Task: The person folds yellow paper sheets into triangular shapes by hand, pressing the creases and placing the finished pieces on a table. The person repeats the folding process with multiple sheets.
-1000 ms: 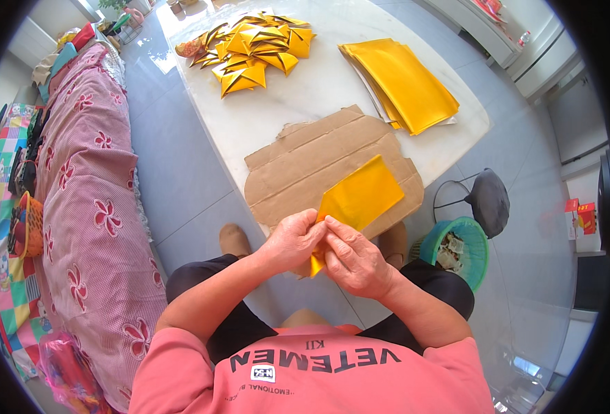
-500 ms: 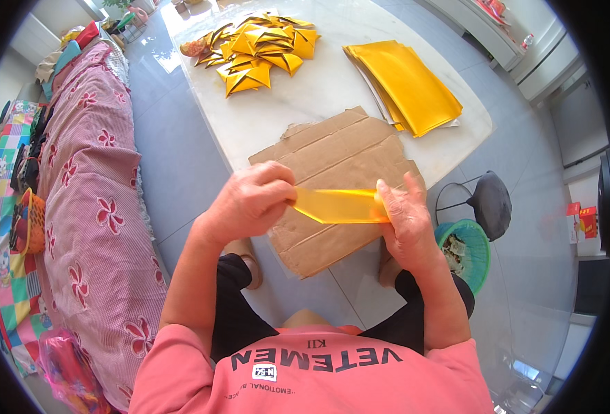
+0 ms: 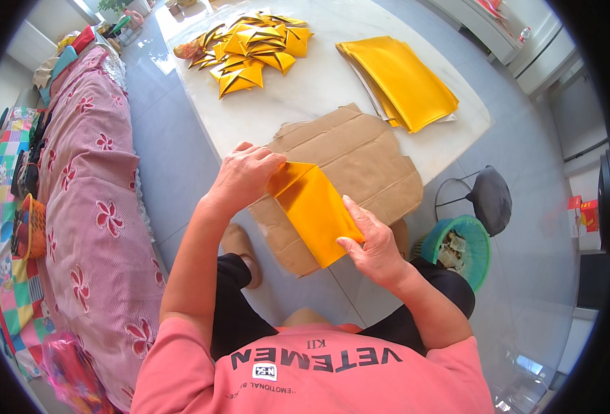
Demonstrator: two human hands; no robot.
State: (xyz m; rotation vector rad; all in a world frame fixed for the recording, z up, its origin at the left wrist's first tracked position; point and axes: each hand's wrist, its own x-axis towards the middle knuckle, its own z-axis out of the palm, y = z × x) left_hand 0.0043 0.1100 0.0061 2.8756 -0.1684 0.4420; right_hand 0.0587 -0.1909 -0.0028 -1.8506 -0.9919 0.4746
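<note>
One gold sheet, fingers of left hand, right hand clamped on it; black lettering across pink shirt.

the sheet is smooth, glossy, foil-like gold paper. the board is matt brown cardboard, creased, with rough edges. the tabletop appears smooth, polished, stone-like. the cover is textured cloth.

Gap on white tabletop between folded gold pieces and gold stack, held sheet obstructing part of cardboard
</note>
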